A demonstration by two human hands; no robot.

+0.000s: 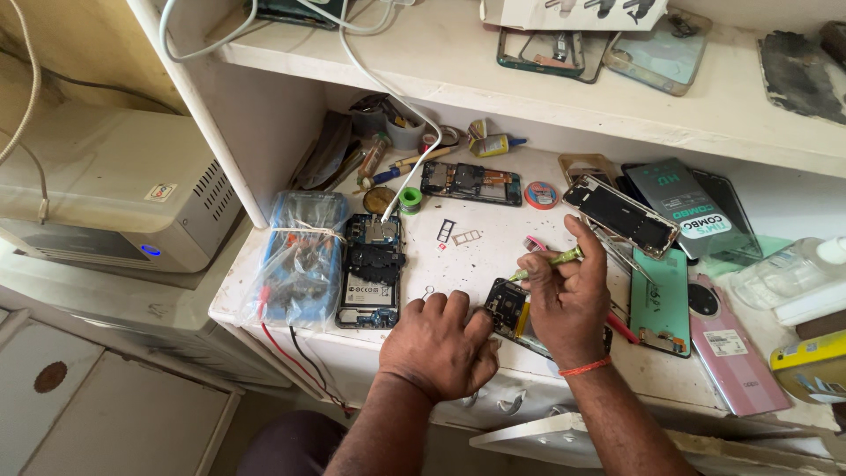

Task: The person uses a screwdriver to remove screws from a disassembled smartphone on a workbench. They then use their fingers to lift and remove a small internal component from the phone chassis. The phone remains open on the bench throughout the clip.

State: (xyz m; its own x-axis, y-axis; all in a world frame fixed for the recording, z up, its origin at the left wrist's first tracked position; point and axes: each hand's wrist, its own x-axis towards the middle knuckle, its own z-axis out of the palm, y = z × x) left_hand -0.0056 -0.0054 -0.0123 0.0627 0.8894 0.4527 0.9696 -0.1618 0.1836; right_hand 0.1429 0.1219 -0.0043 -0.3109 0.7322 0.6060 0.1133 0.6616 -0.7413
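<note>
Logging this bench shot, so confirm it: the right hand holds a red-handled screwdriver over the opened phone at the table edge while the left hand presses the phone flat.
Wrong in one point: in the head view the screwdriver in the right hand has a green handle, not red. The rest stands: it is over the opened phone at the table edge, and the left hand presses on that phone.

On the white surface (493, 247): an opened phone (371, 271) beside a blue meter in a plastic bag (300, 257), a green solder spool (411, 199), a teal back cover (661, 301), a pink back cover (733, 345). At left, a grey box (115, 196). On the shelf (458, 62) above, phone frames (551, 51).
</note>
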